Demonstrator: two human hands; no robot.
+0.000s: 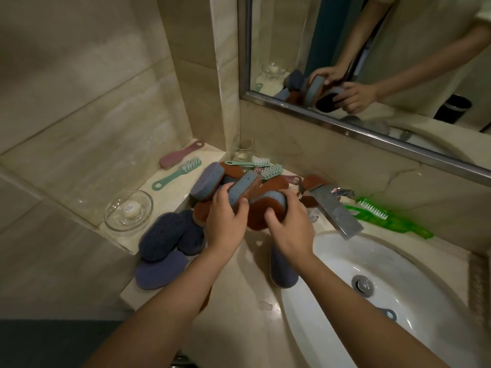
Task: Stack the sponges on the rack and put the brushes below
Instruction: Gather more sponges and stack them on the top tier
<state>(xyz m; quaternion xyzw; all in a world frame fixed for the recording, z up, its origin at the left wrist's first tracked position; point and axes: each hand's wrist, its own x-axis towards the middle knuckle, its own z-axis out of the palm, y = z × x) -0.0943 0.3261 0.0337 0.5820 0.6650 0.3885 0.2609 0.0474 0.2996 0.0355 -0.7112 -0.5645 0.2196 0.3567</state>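
Beige stone tile wraps this bathroom corner, with a raised ledge [170, 192] at ten o'clock from the hands and a white basin [398, 261] at four o'clock. Between them, at twelve o'clock and right under the fingers, lies the sponge heap [255, 187], rust and blue pads leaning every way.

Left hand [225, 221] curls around an upright blue sponge [243, 189], thumb on one flank, fingers on the other; its long axis tilts from six toward one o'clock. Right hand [289, 224] cups a flatter blue-and-rust sponge [271, 201] touching it, long axis running roughly nine to three. Both forearms reach in from six o'clock, wrists bent down, about equally near.

Three dark sponges [170, 243] sit on the ledge at eight o'clock, closer to the left hand. Brushes [176, 171] lie at eleven o'clock, more behind the heap, a green brush [377, 211] at two o'clock. I cannot pick out a separate rack; judging by this, the ledge serves.
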